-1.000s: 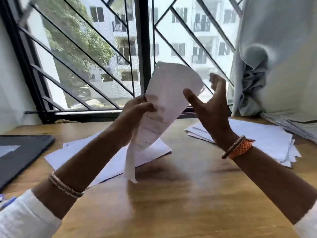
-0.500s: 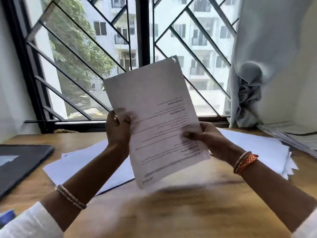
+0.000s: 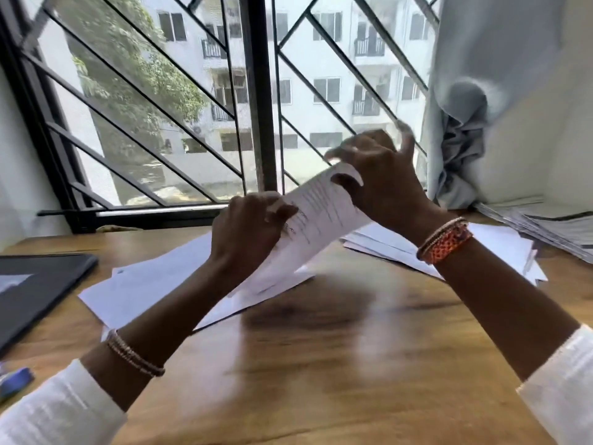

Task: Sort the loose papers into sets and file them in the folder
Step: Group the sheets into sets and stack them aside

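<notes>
Both hands held one printed sheet (image 3: 316,216) up over the wooden counter (image 3: 321,380), the page tilted so its far end rose toward the window (image 3: 256,91). The left hand (image 3: 247,229) gripped the sheet's lower part, its fingers (image 3: 276,210) curled and pressed together with the paper pinched under them. The right hand (image 3: 378,181) pinched the upper edge with its thumb, while its other fingers (image 3: 406,136) were spread and lifted, blurred by movement. Beneath the left forearm a loose pile of white papers (image 3: 154,284) lay flat on the counter; a second pile (image 3: 503,248) lay under the right wrist, well apart from the first. The dark folder (image 3: 38,284) rested closed at the counter's left edge, near the left pile but not touching it. A stack of greyish sheets (image 3: 552,229) sat at the far right below the bunched curtain (image 3: 465,139). A blue object (image 3: 16,380) showed at the lower left, too blurred to identify
</notes>
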`<state>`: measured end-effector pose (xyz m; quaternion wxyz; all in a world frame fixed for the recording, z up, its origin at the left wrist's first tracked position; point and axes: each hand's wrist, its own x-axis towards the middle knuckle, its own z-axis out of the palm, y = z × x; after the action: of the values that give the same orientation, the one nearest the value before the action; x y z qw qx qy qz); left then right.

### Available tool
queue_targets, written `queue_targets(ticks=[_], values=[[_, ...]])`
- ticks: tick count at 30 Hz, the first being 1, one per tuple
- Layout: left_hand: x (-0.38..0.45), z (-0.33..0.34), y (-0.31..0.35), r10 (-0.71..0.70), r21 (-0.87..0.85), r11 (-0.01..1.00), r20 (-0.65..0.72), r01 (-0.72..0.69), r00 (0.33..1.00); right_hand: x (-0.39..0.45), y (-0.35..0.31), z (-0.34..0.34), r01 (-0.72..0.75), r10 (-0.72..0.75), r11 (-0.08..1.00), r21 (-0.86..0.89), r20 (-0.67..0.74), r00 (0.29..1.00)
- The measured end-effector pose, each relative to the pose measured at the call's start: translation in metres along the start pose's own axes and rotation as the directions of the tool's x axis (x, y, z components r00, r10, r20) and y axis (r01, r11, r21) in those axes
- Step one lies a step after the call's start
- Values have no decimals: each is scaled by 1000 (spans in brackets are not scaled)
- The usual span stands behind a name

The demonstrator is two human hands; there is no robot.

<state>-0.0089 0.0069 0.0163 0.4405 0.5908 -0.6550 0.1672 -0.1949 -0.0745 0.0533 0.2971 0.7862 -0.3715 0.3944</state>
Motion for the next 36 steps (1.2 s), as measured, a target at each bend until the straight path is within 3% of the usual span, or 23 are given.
queue_targets(ticks=[2, 3, 5, 7, 8, 9, 11, 13, 16, 20, 22, 26, 36], values=[[6, -1, -12, -174, -360, 921, -44, 147, 984, -2, 3, 5, -243, 246, 969, 41, -111, 963], [8, -1, -16, -289, -567, 788, 4, 240, 957, -3, 6, 6, -372, 388, 910, 181, -63, 919], [9, 0, -25, -423, -805, 445, 198, 393, 884, -4, 11, 6, -591, 551, 621, 515, 249, 797], [11, 4, -34, -439, -849, 190, 375, 493, 816, -8, 16, 6, -751, 424, 195, 631, 636, 644], [12, 6, -39, -422, -839, 118, 441, 530, 792, -11, 18, 6, -789, 305, 32, 614, 746, 592], [12, 8, -43, -401, -818, 76, 499, 571, 768, -16, 20, 9, -793, 227, -53, 607, 781, 582], [12, 13, -52, -365, -773, 79, 565, 629, 740, -20, 25, 17, -757, 186, -87, 647, 757, 626], [11, 14, -59, -323, -770, 86, 579, 633, 749, -20, 26, 21, -702, 293, -73, 709, 688, 664], [13, 18, -70, -270, -799, 62, 564, 599, 781, -17, 27, 22, -642, 490, -42, 766, 575, 655], [14, 19, -70, -232, -808, 49, 563, 588, 793, -20, 31, 22, -682, 292, -113, 722, 681, 672], [12, 21, -68, -228, -803, 55, 568, 593, 791, -21, 29, 22, -653, 241, -152, 742, 669, 703], [10, 20, -63, -257, -797, 66, 568, 601, 782, -18, 23, 16, -579, 294, -236, 780, 625, 723], [7, 25, -61, -364, -803, 124, 509, 583, 780, -20, 21, 21, -606, 293, -262, 751, 660, 692]])
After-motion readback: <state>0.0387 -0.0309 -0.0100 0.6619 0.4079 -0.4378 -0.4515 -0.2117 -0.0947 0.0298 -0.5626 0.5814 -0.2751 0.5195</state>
